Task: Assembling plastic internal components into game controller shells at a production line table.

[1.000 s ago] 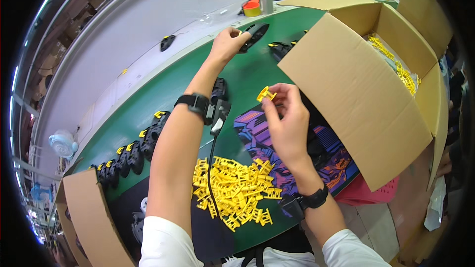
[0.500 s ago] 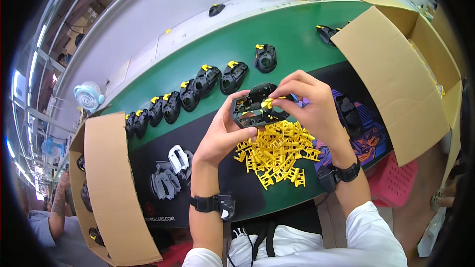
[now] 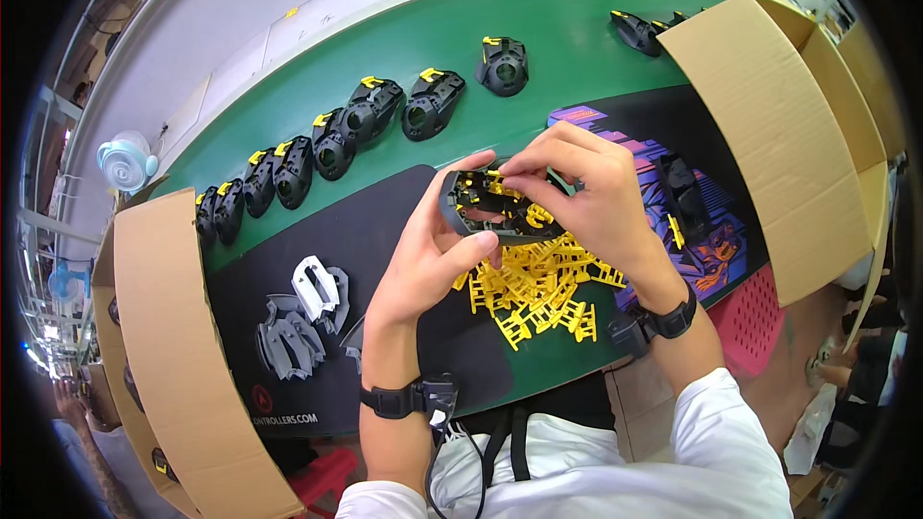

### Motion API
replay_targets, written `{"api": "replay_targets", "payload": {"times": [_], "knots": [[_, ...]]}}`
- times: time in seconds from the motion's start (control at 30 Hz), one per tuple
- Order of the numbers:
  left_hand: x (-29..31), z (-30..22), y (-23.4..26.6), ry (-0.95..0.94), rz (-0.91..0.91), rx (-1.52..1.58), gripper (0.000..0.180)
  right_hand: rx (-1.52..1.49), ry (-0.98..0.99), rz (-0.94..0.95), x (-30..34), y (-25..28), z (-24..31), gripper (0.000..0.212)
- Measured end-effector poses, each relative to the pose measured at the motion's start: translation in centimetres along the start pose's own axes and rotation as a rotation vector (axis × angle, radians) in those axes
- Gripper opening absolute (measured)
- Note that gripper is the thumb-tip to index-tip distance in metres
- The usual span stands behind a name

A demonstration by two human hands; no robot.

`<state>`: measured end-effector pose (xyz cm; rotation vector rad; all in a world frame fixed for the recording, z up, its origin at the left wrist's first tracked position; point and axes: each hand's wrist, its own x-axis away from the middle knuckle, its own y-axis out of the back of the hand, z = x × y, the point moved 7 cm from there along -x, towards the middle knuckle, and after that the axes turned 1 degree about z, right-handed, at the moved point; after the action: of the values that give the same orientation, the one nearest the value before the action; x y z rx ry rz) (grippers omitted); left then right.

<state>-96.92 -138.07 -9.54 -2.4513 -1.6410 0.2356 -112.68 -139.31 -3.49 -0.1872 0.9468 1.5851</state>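
My left hand [image 3: 423, 259] grips a hollow black plastic housing [image 3: 460, 216], thumb along the near edge and fingers round the far side. Its open inside faces up and shows yellow parts. With thumb and forefinger, my right hand [image 3: 601, 183] pinches a small yellow plastic piece [image 3: 497, 176] at the housing's far edge; the fingertips partly hide it. Just below the housing lies a heap of ladder-shaped yellow plastic clips [image 3: 538, 298]. A row of black housings with yellow tabs, including one housing [image 3: 435, 104], stands beyond my hands.
Grey and white curved shells [image 3: 291, 341] lie on the black mat [image 3: 336, 207] at left. Cardboard boxes flank the table, a left box [image 3: 183, 356] and a right box [image 3: 769, 135]. Another black shell [image 3: 681, 197] with a yellow clip lies on the patterned mat. A pink basket [image 3: 750, 327] stands below.
My right fingers have moved from the housing's right part to its far edge with the yellow piece. The housing has tilted slightly, and the whole view has shifted.
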Motion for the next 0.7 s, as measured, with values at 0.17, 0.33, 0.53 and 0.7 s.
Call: {"api": "replay_targets", "payload": {"times": [0.17, 0.33, 0.53, 0.7], "knots": [[0.1, 0.0, 0.0, 0.005, 0.033, 0.067, 0.078, 0.001, 0.002, -0.037, 0.1, -0.1, -0.1, 0.012], [0.3, 0.2, 0.0, 0.036, 0.031, 0.028, 0.077, -0.015, 0.059, -0.008, 0.3, -0.7, -0.1, 0.012], [0.5, 0.8, 0.5, 0.073, 0.115, 0.156, 0.072, 0.004, 0.071, 0.039, 0.6, -1.3, 0.0, 0.010], [0.5, 1.6, 1.0, 0.128, 0.052, 0.179, 0.079, -0.004, 0.051, 0.018, 0.7, -1.6, 0.1, 0.010]]}}
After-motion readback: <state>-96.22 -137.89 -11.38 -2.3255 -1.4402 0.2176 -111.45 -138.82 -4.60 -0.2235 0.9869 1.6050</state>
